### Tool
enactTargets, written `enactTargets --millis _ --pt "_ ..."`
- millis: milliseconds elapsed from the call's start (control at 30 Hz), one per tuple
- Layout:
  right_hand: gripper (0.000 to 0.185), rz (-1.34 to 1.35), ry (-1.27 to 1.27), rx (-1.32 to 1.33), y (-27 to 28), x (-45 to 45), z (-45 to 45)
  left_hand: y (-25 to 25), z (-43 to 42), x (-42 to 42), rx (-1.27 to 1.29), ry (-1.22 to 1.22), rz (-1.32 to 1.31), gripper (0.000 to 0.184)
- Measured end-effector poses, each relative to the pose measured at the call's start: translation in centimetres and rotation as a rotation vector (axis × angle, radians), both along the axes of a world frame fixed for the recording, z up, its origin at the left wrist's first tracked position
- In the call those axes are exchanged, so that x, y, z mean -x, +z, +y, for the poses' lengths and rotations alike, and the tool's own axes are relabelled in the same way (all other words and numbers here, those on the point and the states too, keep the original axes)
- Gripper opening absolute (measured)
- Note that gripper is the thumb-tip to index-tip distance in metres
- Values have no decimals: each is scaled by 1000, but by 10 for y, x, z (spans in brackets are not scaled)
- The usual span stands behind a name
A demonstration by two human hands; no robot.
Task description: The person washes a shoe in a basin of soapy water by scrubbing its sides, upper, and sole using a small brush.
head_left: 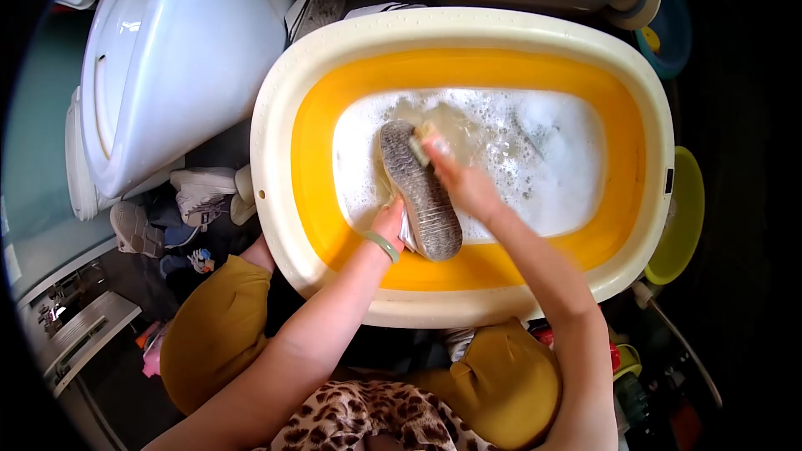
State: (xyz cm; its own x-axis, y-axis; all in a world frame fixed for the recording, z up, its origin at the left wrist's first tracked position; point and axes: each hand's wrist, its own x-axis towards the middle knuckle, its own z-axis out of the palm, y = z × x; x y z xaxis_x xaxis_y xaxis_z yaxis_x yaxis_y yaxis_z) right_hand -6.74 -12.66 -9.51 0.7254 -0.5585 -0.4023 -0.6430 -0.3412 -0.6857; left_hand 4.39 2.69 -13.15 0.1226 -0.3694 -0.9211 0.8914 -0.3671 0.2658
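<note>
A shoe (424, 205) is held sole up over a yellow tub with a cream rim (468, 23). Its grey, textured sole faces me and looks wet. My left hand (389, 224), with a pale green bangle at the wrist, grips the shoe from its left side; part of the fingers is hidden beneath it. My right hand (458, 177) is closed around a small scrub brush (420, 149), whose bristles are at the sole's upper right edge. Motion blurs this hand and the brush. White suds (551, 175) and cloudy water (458, 127) lie beneath.
Several shoes (200, 192) lie on the floor left of the tub, beside a white basin-like fixture (180, 50). Another shoe (322, 4) sits behind the tub. A lime-green basin (687, 217) stands at the right, and a blue basin (672, 29) at the back right.
</note>
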Motion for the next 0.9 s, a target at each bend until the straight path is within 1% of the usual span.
enactTargets --millis 33,67,100,167,233,267,300,367,433,467,500,567,633,700,767,800,867,900 --pt "43 -51 47 -21 13 4 20 7 -3 2 -11 16 0 40" --pt "44 -42 140 -26 34 8 37 22 -11 1 -88 -32 7 39" --pt "45 -218 133 31 37 4 51 22 -12 2 -68 -41 -9 38" --pt "43 36 242 5 40 -9 37 24 -12 3 -77 -43 1 38" --pt "40 56 138 22 27 -29 7 18 -7 5 -62 -29 -23 41" --pt "40 21 53 12 16 -33 -6 12 -5 4 -69 -20 -29 42" --pt "41 -9 23 16 9 -33 -12 16 -10 3 -72 -11 -34 43" --pt "43 -121 -80 67 -7 -18 -1 18 -14 6 -62 7 -57 45" --pt "44 -41 -36 9 15 -1 24 19 -13 8 -23 23 -56 45" --pt "42 -35 46 -15 34 4 39 25 -13 9 -26 18 -50 46" --pt "41 -56 111 -24 42 3 49 20 -13 9 -2 -22 -89 43" --pt "38 -15 184 -10 46 -15 36 17 -9 10 -28 55 -51 40" --pt "37 16 192 65 31 -39 9 9 -6 10 -58 40 -54 40" --pt "39 -4 66 64 10 -49 -14 14 -10 8 -56 26 -53 42" --pt "40 -94 -112 5 -6 -34 -18 18 -14 9 -31 42 -84 43" --pt "40 -88 -109 12 -1 -26 -14 16 -14 10 -28 43 -77 42" --pt "40 25 -154 -72 10 -3 9 9 -11 11 -2 44 -60 43" --pt "40 -97 -92 -2 17 1 24 11 -9 11 14 45 -55 43"
